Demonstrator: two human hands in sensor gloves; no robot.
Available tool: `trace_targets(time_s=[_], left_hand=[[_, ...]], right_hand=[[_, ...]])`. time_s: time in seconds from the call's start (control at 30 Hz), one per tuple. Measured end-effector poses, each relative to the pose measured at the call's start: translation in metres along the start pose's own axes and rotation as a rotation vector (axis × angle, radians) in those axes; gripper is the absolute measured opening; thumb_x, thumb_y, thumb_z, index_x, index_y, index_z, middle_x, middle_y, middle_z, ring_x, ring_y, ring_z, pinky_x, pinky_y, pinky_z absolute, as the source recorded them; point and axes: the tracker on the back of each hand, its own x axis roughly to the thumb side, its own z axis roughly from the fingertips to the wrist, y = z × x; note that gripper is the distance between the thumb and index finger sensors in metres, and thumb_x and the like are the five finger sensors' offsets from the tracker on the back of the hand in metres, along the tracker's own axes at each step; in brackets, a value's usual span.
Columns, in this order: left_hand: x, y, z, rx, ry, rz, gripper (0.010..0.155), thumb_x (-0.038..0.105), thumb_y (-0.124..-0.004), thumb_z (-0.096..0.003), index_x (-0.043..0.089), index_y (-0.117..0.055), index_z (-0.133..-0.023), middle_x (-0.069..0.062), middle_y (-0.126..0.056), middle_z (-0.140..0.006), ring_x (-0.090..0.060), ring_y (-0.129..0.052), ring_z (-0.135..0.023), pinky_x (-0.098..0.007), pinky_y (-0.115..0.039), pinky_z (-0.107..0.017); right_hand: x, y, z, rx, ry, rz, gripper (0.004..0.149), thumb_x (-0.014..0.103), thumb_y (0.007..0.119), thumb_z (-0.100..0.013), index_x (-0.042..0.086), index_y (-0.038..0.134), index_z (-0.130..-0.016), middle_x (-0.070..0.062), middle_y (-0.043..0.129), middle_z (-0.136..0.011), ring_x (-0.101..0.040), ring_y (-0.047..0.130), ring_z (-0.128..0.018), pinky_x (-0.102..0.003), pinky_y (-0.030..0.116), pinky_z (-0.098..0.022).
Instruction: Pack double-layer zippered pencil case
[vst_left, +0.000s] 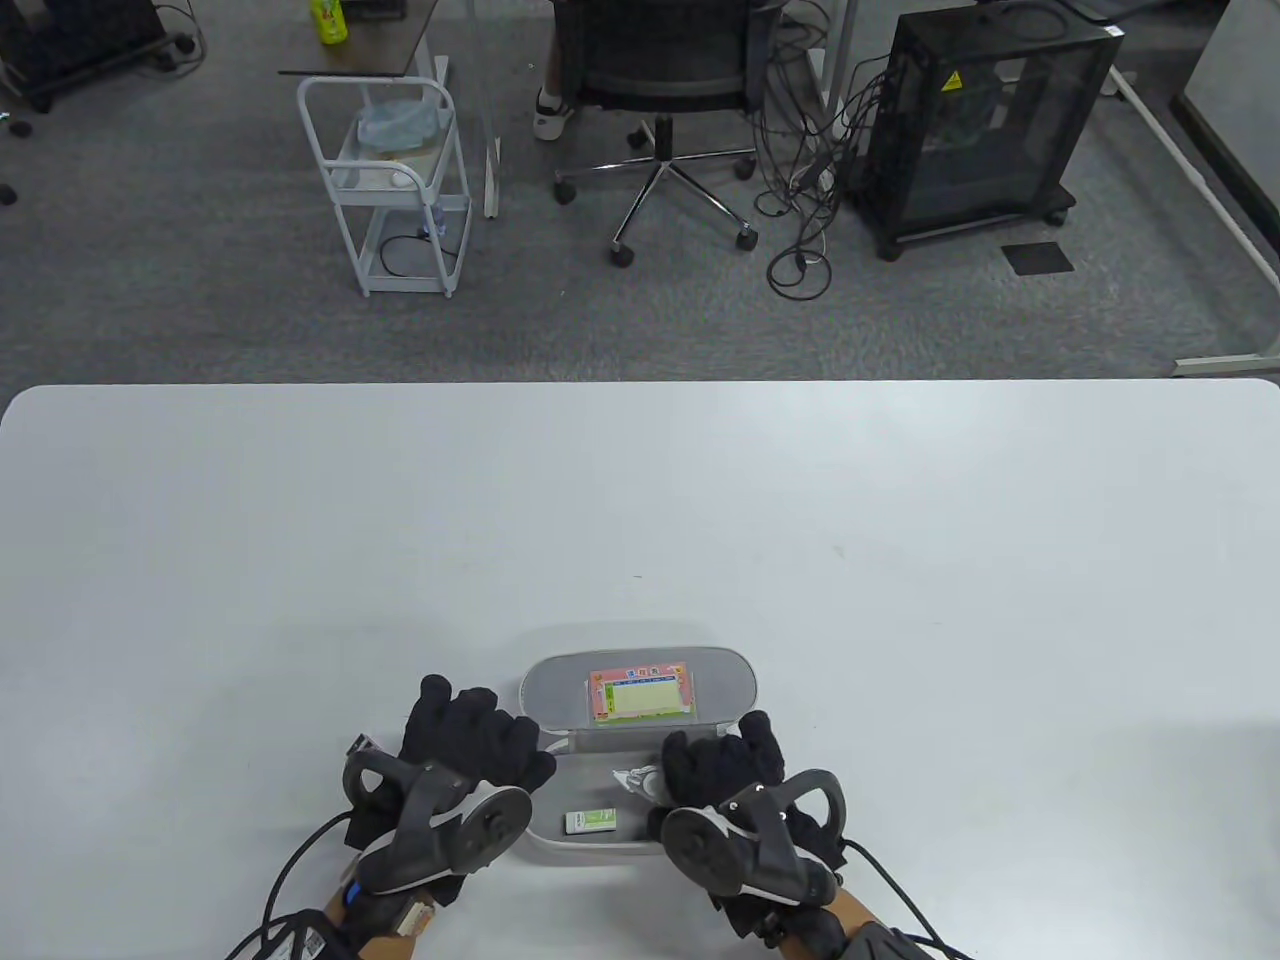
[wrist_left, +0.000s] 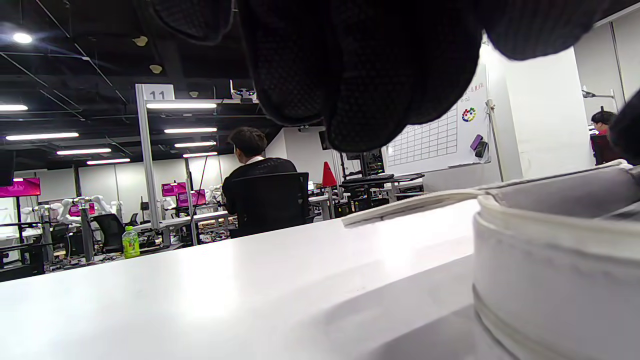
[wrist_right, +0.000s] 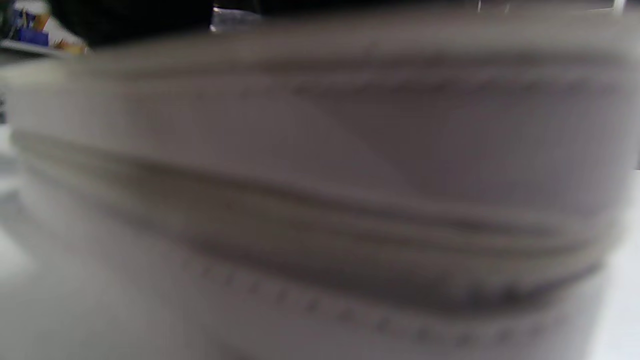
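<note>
A grey pencil case (vst_left: 590, 852) lies open near the table's front edge, its lid (vst_left: 555, 690) flipped back. A pink and yellow card (vst_left: 640, 695) sits in the lid. A small green and white eraser (vst_left: 590, 821) lies in the tray. My left hand (vst_left: 480, 735) curls over the case's left end; its fingers (wrist_left: 370, 75) hang beside the case wall (wrist_left: 550, 260). My right hand (vst_left: 715, 750) rests in the tray's right part, fingers over a whitish crinkled item (vst_left: 636, 780). The right wrist view shows only the blurred case wall (wrist_right: 320, 175).
The white table (vst_left: 640, 520) stretches far and to both sides. Beyond its far edge stand an office chair (vst_left: 660, 60), a white trolley (vst_left: 395, 180) and a black cabinet (vst_left: 980, 120) on the floor.
</note>
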Motion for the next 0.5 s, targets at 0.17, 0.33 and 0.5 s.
trace_targets(time_s=[0.17, 0.33, 0.5], left_hand=[[-0.004, -0.001, -0.001, -0.008, 0.018, -0.001, 0.045, 0.057, -0.069, -0.0460, 0.028, -0.087, -0.075, 0.003, -0.100, -0.071, -0.028, -0.092, -0.083, -0.058, -0.062, -0.070], [-0.013, 0.000, -0.001, -0.003, 0.061, -0.005, 0.046, 0.057, -0.069, -0.0460, 0.027, -0.086, -0.076, 0.003, -0.099, -0.073, -0.028, -0.091, -0.084, -0.058, -0.062, -0.070], [-0.062, 0.001, 0.004, -0.025, 0.270, -0.030, 0.067, 0.063, -0.067, -0.0444, 0.024, -0.063, -0.098, -0.002, -0.086, -0.094, -0.034, -0.078, -0.097, -0.062, -0.054, -0.073]], right_hand=[[0.002, 0.012, -0.003, 0.045, 0.012, 0.041, 0.069, 0.056, 0.073, -0.037, 0.015, 0.075, -0.093, -0.009, 0.082, -0.078, -0.033, 0.084, -0.064, -0.059, 0.047, -0.068], [-0.001, 0.013, -0.004, 0.049, 0.026, 0.028, 0.069, 0.056, 0.072, -0.036, 0.014, 0.076, -0.091, -0.007, 0.081, -0.078, -0.033, 0.084, -0.065, -0.059, 0.047, -0.068], [-0.009, 0.013, -0.001, 0.055, 0.011, -0.022, 0.074, 0.058, 0.063, -0.037, 0.014, 0.067, -0.097, -0.007, 0.077, -0.082, -0.033, 0.080, -0.068, -0.059, 0.043, -0.070]])
